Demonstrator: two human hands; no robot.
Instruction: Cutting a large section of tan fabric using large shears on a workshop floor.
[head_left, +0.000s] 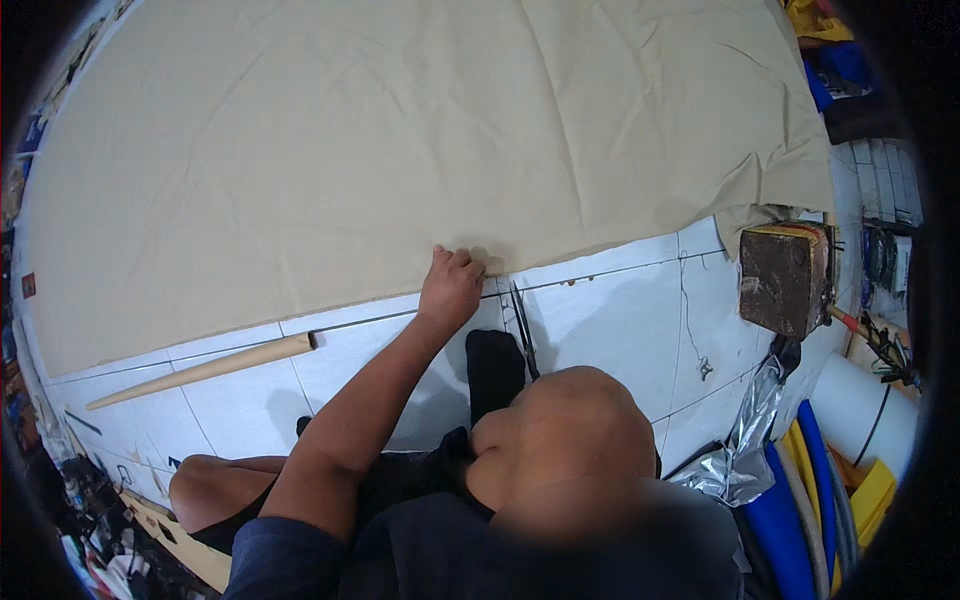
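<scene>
A wide beige cloth [330,150] lies spread over the floor, lightly creased, with its near edge running across in front of me. My left hand [452,288] rests at that edge with its fingers curled, closed on the cloth by the look of it. Just to the right of it, a pair of dark scissors [523,325] points at the cloth edge, its lower end running behind my raised knee [580,430]. My right hand does not show; the knee blocks the area around the scissors' handles.
A brown cardboard tube [210,370] lies on the white tiles [370,350] at left. On the right stand a dark brown block [785,278], crumpled silver sheeting [740,445], a white roll [865,405] and blue and yellow rolls [790,520]. A loose thread [688,310] trails over the tiles.
</scene>
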